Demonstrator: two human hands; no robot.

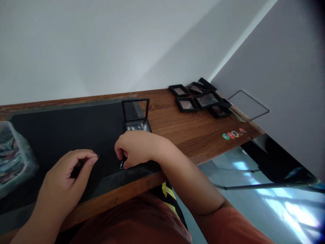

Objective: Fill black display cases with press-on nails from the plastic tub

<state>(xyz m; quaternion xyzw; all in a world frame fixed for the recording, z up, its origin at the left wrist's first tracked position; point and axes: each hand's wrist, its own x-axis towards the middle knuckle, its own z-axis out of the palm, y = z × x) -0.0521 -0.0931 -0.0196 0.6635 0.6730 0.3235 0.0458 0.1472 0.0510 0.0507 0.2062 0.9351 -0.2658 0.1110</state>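
My left hand [67, 179] is over the black mat [76, 128], thumb and index finger pinched on a tiny thin item [98, 156] too small to name. Near the mat's front edge, my right hand [135, 149] curls its fingers round a small dark shiny piece [121, 165], partly hidden by them. Just beyond the right hand, a black-framed case [135, 110] stands with its clear lid raised; several small shiny pieces [141, 127] lie inside, and its front part is hidden by that hand.
At the far left is a clear plastic tub [29, 156] of colourful pieces. Several black-framed cases [187, 104] lie at the back right of the wooden table [167, 118]. Round stickers [230, 135] are near its right edge. A thin frame [256, 101] leans by the grey partition.
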